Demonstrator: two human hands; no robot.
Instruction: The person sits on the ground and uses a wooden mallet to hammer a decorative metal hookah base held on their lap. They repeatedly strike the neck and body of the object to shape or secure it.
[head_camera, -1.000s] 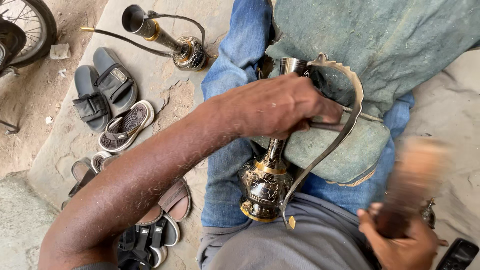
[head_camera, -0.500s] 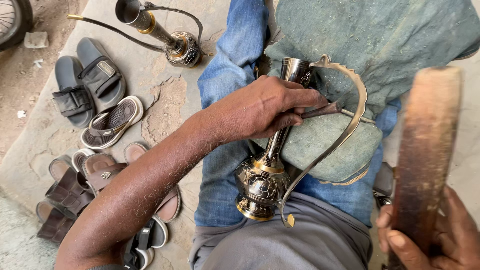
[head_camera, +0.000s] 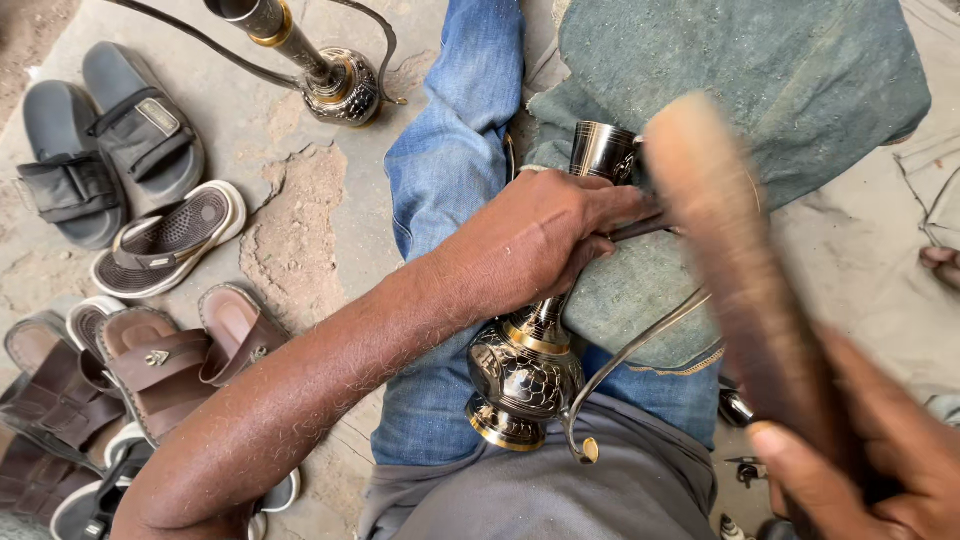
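An engraved dark metal jug (head_camera: 527, 375) with brass bands and a long curved handle lies across my lap, its open neck (head_camera: 603, 152) pointing away from me. My left hand (head_camera: 545, 240) is wrapped around its slim neck and also pinches a thin metal tool against it. My right hand (head_camera: 870, 465) grips a long wooden mallet (head_camera: 735, 270), which is blurred and swung over the upper part of the jug. A grey-green cloth (head_camera: 730, 110) pads my thigh under the jug.
A second engraved metal vessel (head_camera: 335, 80) with a thin curved spout stands on the ground ahead. Several sandals and slippers (head_camera: 130, 250) lie to the left on the cracked concrete. Small tools sit by my right knee (head_camera: 740, 410).
The mallet has swung from upright at the right edge toward the jug's neck. The camera view has shifted closer; the left hand stays on the jug.
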